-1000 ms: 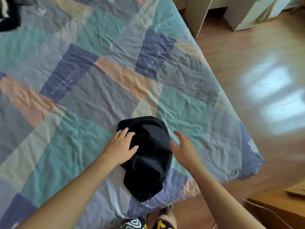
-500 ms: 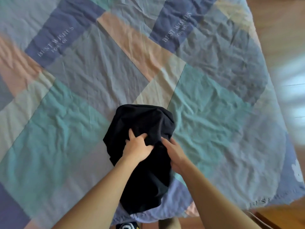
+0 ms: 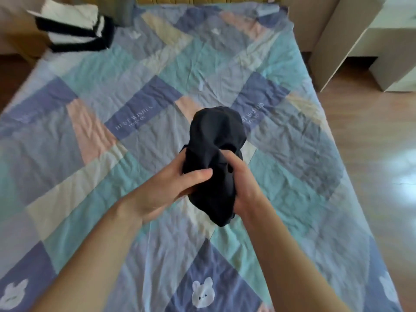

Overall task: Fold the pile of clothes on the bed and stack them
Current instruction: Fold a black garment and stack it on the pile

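Both hands hold a black garment (image 3: 216, 140) above the middle of the bed (image 3: 292, 176), clear of the sheet. The cloth is soft and matte, bunched into a rounded lump that bulges toward twelve o'clock and hangs in a limp point at six o'clock, with deep creases where it is squeezed. The left hand (image 3: 177, 183) grips it from nine o'clock, thumb laid across the front of the fabric and the other fingers wrapped behind. The right hand (image 3: 242, 183) clenches it from three o'clock, fingers curled into the folds so that the cloth puckers between them. The two hands sit just beside each other, the garment pressed between.

The bed carries a thin, wrinkled patchwork sheet (image 3: 94, 199) of angular panels in teal, grey-blue, navy, peach and cream; several navy panels bear pale lettering, and small white rabbit faces (image 3: 202, 293) are printed near the six o'clock edge. At about ten o'clock, at the far corner of the bed, lies a stack of black-and-white clothes (image 3: 74, 30), broad bands of each colour, its outline blurred. A slatted yellowish headboard (image 3: 202, 0) runs along twelve o'clock. At two o'clock stands pale, flat-panelled furniture (image 3: 351, 41) on a glossy wooden floor (image 3: 382, 154) that reflects light.
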